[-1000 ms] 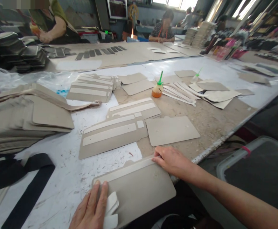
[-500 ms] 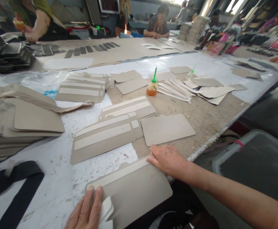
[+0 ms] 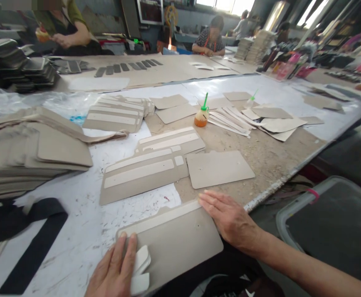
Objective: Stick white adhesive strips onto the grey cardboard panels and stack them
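Note:
A grey-beige cardboard panel (image 3: 177,243) lies at the near table edge, with one white strip (image 3: 158,218) along its far side. My left hand (image 3: 112,264) rests on the panel's left end, fingers stretched out and fingertips near the strip. Several small white rounded pieces (image 3: 141,264) stick out beside that hand; whether its hidden thumb grips them I cannot tell. My right hand (image 3: 226,214) lies with fingers extended over the strip's right end and the panel's corner. Beyond it sits a plain panel (image 3: 220,169), and left of that a panel with white strips (image 3: 143,173).
A glue bottle with a green nozzle (image 3: 201,117) stands near loose white strips (image 3: 228,120). Stacked panels (image 3: 62,144) and a black band (image 3: 34,247) are at left. A clear plastic bin (image 3: 329,222) is below the right edge. Co-workers (image 3: 210,39) sit across the table.
My right hand has gone from pinching at the strip's right end to lying flatter over the panel's corner. My left hand stays at the panel's left end. The view has shifted slightly.

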A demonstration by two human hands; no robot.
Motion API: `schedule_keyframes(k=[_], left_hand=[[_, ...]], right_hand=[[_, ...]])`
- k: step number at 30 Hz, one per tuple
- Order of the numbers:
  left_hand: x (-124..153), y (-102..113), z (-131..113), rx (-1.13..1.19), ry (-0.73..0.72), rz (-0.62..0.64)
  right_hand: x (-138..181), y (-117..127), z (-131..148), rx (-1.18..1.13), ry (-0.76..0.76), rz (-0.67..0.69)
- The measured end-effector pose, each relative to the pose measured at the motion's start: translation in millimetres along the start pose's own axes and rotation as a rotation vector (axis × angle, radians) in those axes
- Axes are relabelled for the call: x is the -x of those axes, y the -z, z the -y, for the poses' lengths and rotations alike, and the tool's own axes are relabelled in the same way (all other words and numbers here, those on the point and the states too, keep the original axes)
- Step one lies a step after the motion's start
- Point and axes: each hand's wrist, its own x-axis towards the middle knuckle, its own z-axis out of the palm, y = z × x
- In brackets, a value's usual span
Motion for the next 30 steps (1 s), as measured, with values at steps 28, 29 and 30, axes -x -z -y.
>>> schedule_keyframes(k=[28, 29, 30], left_hand=[[3.0, 6.6, -7.0, -0.115, 0.068, 0.109], [2.9, 5.5, -7.3, -0.116, 0.074, 0.094], [2.5, 4.5, -8.1, -0.121, 0.076, 0.087]], right_hand=[[-146.5, -78.5, 83.0, -0.058, 0.235, 0.161], [-147.5, -82.9, 84.9, -0.056, 0.239, 0.173], [-148.1, -86.3, 85.0, -0.052, 0.240, 0.170]])
